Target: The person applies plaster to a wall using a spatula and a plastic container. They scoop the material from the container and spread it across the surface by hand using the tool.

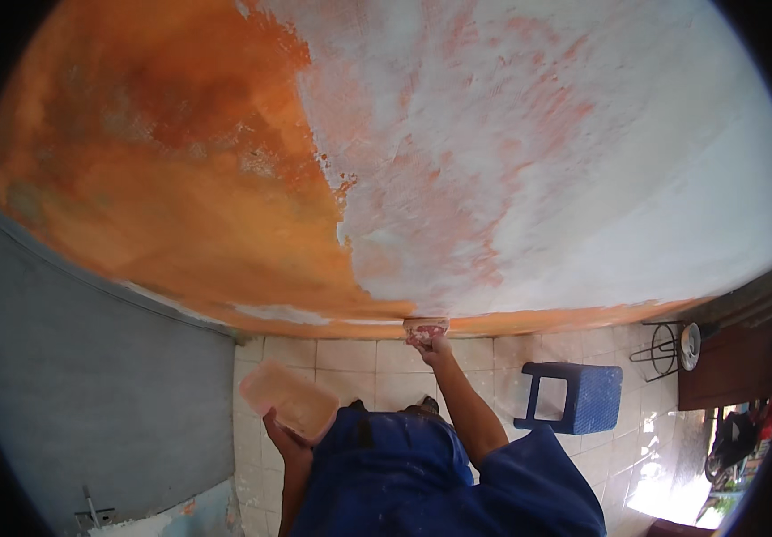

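My right hand (430,349) grips a wide, putty-smeared scraper (424,325), red beneath the smears, at the low edge of the wall (475,161) in front of me. That wall is orange on the left and coated white with pink streaks on the right, with an orange strip along the bottom. Low at the left, my left hand (283,430) is closed round a pale pink plastic tray (289,398), held apart from the scraper.
A blue plastic stool (587,398) lies on its side on the tiled floor (341,358), with a black metal stand (659,353) near it. A grey wall (90,376) is at my left. A motorcycle (735,438) shows at the far right by a bright doorway.
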`<state>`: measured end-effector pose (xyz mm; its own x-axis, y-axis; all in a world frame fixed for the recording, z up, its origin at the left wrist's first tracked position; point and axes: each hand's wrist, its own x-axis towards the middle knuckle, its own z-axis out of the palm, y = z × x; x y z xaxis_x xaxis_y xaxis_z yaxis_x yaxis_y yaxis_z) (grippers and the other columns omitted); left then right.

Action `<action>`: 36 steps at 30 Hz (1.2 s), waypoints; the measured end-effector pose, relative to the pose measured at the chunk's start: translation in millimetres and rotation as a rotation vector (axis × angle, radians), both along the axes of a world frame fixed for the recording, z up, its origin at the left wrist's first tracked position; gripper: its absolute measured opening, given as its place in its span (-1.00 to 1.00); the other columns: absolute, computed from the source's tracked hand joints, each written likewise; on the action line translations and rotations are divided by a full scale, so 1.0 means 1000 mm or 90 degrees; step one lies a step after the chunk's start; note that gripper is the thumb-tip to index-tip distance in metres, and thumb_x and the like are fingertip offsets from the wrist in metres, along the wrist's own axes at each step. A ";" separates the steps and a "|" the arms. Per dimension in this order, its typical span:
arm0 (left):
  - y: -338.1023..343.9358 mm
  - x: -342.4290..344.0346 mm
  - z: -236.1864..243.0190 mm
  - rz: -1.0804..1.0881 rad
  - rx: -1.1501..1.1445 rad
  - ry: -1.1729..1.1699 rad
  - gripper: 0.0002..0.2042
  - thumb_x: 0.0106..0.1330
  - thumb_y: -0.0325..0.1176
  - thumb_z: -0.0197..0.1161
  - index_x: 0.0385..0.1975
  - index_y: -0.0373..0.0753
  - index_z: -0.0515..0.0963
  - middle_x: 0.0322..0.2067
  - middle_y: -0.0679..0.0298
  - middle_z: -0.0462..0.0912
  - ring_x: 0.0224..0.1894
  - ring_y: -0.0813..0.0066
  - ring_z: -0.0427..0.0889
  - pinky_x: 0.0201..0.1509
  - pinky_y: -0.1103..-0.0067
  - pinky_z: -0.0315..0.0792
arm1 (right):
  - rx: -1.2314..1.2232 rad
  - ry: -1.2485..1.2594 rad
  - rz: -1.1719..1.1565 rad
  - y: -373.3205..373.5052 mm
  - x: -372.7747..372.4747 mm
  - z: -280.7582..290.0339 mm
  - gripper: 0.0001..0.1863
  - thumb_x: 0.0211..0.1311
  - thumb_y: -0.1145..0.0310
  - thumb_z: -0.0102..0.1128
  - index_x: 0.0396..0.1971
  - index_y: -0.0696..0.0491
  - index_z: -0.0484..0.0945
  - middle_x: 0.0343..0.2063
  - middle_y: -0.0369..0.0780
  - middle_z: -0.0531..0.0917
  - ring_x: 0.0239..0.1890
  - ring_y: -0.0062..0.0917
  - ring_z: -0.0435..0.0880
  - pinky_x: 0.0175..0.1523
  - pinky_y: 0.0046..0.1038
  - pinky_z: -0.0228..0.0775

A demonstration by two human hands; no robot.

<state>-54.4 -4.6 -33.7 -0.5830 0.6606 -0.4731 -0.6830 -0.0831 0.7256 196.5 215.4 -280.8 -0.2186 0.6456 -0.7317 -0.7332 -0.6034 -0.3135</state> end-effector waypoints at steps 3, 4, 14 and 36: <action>0.004 -0.003 -0.008 0.007 0.036 -0.036 -0.36 0.19 0.01 0.06 0.21 -0.25 0.21 0.11 0.08 0.38 0.15 0.13 0.40 0.20 0.29 0.32 | 0.066 0.017 -0.056 0.004 -0.006 0.020 -0.60 0.22 0.65 -0.17 0.09 0.19 0.28 -0.03 0.01 0.50 -0.02 -0.12 0.55 0.07 -0.11 0.50; 0.003 -0.003 -0.009 0.015 0.034 -0.039 -0.36 0.19 0.01 0.06 0.21 -0.26 0.20 0.11 0.08 0.38 0.15 0.13 0.40 0.20 0.29 0.32 | 0.084 0.018 -0.067 -0.004 -0.009 0.036 -0.59 0.21 0.64 -0.12 0.10 0.22 0.25 -0.04 0.02 0.49 -0.02 -0.11 0.55 0.04 -0.12 0.52; 0.008 -0.001 -0.012 -0.016 0.023 -0.077 -0.36 0.19 0.00 0.06 0.21 -0.27 0.20 0.10 0.06 0.38 0.14 0.11 0.41 0.20 0.28 0.32 | 0.184 0.005 -0.013 -0.061 0.001 0.186 -0.45 0.06 0.76 -0.14 0.15 0.32 0.17 0.01 0.02 0.47 0.03 -0.16 0.53 0.10 -0.21 0.49; 0.000 0.020 -0.002 0.028 0.019 -0.026 -0.37 0.19 -0.01 0.05 0.21 -0.23 0.19 0.09 0.08 0.39 0.13 0.11 0.42 0.18 0.27 0.34 | 0.067 -0.074 -0.031 -0.002 0.051 0.040 -0.55 0.15 0.75 -0.12 0.08 0.18 0.32 -0.04 -0.01 0.53 0.00 -0.16 0.57 0.07 -0.17 0.53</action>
